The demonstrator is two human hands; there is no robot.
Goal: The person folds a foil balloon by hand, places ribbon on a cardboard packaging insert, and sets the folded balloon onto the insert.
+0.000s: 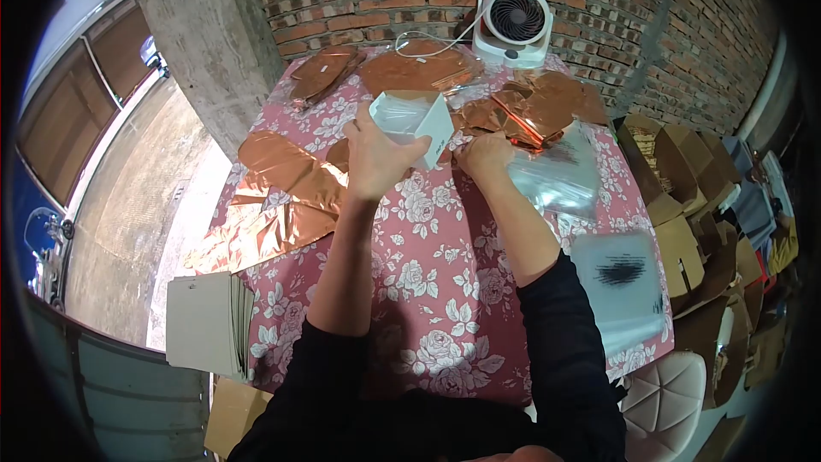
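Note:
My left hand (380,154) is closed around a small white open-topped box (439,133), tilted above the table. Clear plastic (402,113) shows inside the box. To its right, my right hand (486,155) has its fingers curled in at the near edge of a heap of copper-coloured foil (513,115). Its fingertips are hidden, so what they grip cannot be made out. Beside that hand lies a stack of clear plastic bags (560,173). Shiny copper foil pieces (295,192) are spread flat to the left of my left forearm.
A flowered pink tablecloth (423,278) covers the table. Packaged foil (410,71) and a white fan (516,21) stand or lie at the back. Grey card sheets (201,321) are stacked front left, printed clear bags (616,291) front right. Cardboard boxes (684,248) crowd the right side.

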